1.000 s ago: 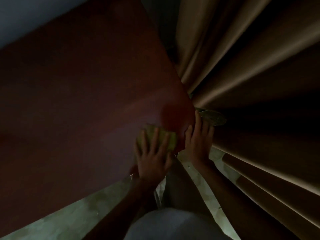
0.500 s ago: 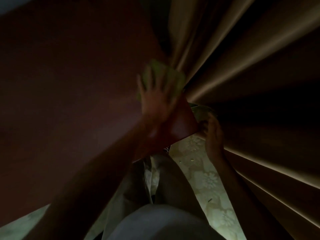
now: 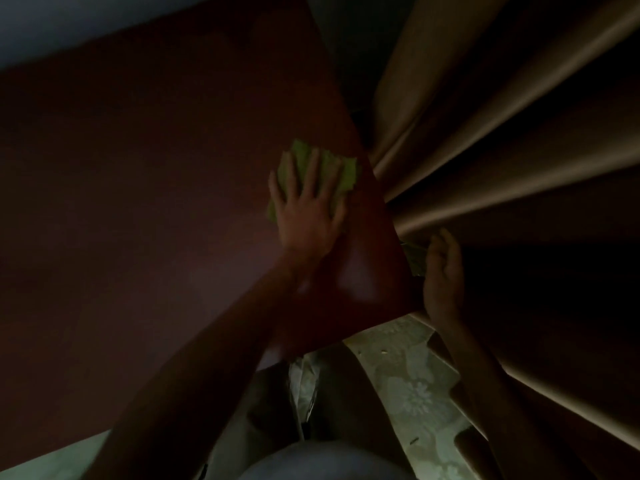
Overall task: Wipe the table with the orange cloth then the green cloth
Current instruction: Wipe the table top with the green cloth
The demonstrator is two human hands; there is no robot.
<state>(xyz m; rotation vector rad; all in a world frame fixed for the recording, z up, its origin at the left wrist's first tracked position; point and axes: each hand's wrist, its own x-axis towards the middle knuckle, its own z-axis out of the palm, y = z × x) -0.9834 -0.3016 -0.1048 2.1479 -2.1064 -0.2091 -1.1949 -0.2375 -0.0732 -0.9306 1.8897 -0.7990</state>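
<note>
The green cloth lay crumpled on the dark reddish-brown tabletop, close to its right edge and a little farther in than the near right corner. The left hand pressed flat on top of it, palm down, its fingers spread and straight — the cloth showed between them, past their tips on the far side, and at the hand's left edge. The left forearm ran from the lower left across the near part of the tabletop up to the hand.

The right hand hung just off the tabletop's right edge, near the corner, on the side of the curtain. Its fingers were loosely curled and close together, and whether they held anything could not be told in the dim light. A small pale patch showed between that hand and the tabletop edge, too dark to identify.

The curtain hung in broad tan folds along the right of the scene, its pleats meeting close to the tabletop's right edge just beyond the cloth. Below the near corner lay a pale floor with a faint flower pattern — the person's legs and light shirt filled the bottom middle. The orange cloth was not identifiable anywhere in the dark view.
</note>
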